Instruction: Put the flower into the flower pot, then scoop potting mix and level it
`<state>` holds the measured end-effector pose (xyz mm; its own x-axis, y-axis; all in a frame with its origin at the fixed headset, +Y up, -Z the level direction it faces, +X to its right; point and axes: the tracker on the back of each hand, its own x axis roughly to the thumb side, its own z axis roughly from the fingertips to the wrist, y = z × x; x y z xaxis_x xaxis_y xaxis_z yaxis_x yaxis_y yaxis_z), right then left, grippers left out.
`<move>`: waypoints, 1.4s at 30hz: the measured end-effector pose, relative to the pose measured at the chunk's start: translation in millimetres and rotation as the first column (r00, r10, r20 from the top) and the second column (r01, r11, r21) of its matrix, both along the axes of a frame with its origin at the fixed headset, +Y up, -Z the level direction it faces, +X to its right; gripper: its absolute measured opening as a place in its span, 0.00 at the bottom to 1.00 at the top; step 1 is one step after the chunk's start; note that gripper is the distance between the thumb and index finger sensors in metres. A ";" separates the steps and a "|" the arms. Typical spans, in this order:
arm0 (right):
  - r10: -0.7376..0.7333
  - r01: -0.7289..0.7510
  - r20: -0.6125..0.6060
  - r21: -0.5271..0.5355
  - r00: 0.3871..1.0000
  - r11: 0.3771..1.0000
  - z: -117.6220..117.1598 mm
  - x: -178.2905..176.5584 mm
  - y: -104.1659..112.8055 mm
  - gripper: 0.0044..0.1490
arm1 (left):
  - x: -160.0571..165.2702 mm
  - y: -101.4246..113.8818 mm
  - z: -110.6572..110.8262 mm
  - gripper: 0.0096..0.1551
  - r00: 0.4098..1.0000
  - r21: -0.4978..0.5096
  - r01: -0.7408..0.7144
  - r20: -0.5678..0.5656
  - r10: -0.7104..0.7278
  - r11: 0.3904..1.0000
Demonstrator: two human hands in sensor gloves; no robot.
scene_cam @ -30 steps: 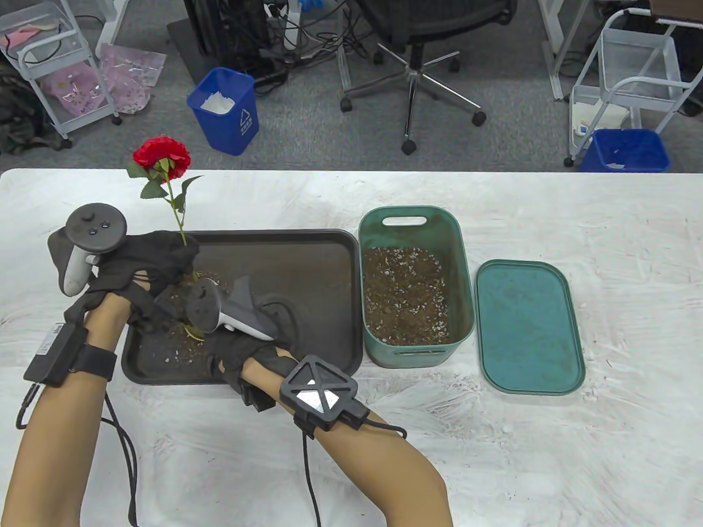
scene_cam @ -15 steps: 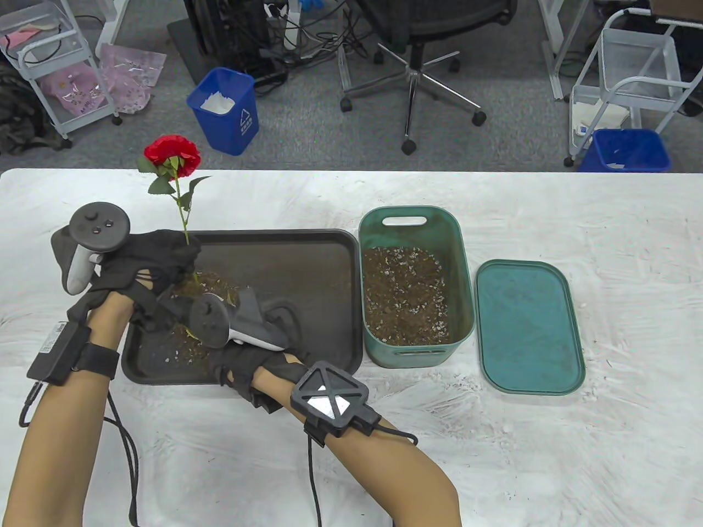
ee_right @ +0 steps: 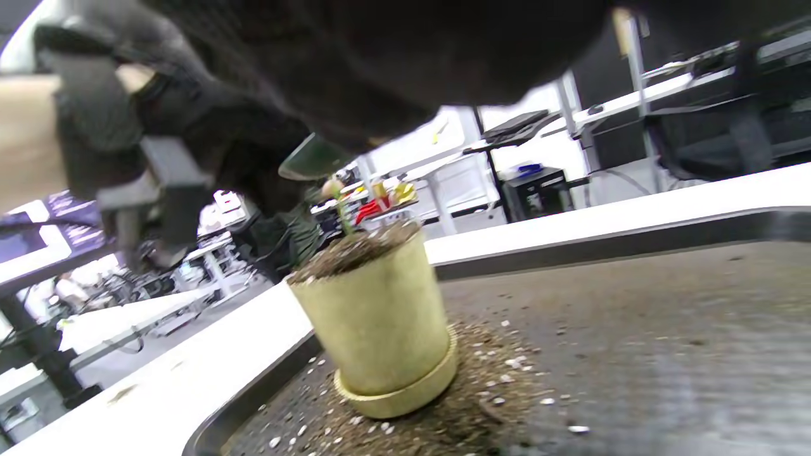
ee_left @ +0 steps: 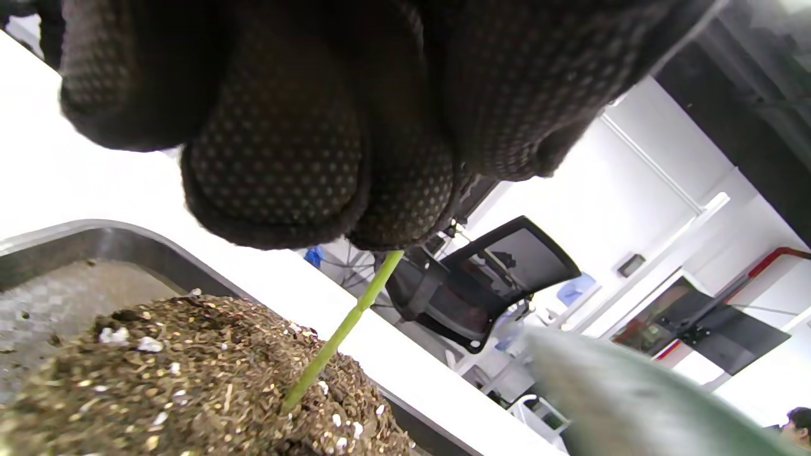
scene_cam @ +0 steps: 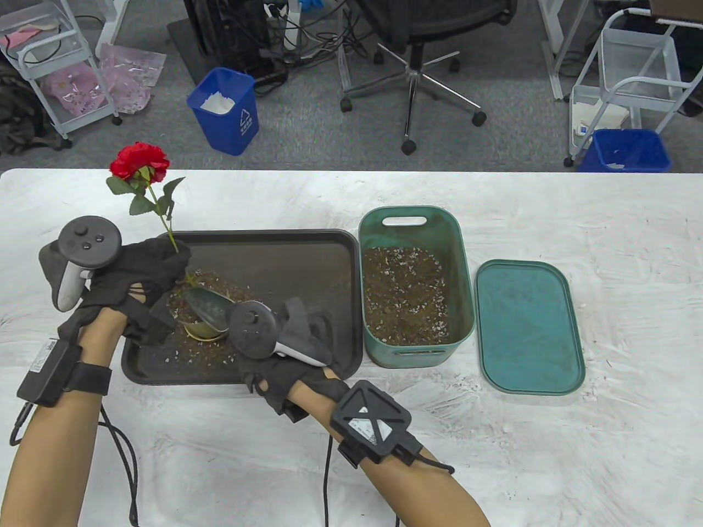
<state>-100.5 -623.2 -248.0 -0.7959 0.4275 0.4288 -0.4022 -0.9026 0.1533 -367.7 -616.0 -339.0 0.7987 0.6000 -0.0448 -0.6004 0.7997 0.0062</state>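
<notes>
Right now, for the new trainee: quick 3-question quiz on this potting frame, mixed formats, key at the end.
1. True or false: the flower stem stands in the mix heaped in the yellow pot.
2. Multiple choice: where does the teal lid lie? A) on the bin B) on the table right of the teal bin C) in the black tray
3. Fill in: the left hand pinches the flower's ____, while the scoop in the right hand hangs over the pot.

Key: 1 true; 2 B; 3 stem.
</notes>
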 end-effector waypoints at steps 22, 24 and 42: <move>-0.035 0.028 0.188 0.039 0.982 0.999 29.7 70.0 -11.8 0.49 | 20.4 8.6 37.3 0.30 0.970 0.043 0.244 -0.011 -0.244 0.969; -0.038 0.027 0.206 0.055 0.978 0.998 30.4 72.6 -13.4 0.48 | 21.0 3.7 48.9 0.35 0.953 0.029 0.301 -0.052 -0.299 0.953; 0.271 -0.308 0.351 0.052 0.896 0.950 -11.4 8.6 -68.3 0.38 | 68.8 -16.5 173.5 0.32 0.821 0.552 0.542 -0.187 -0.539 0.633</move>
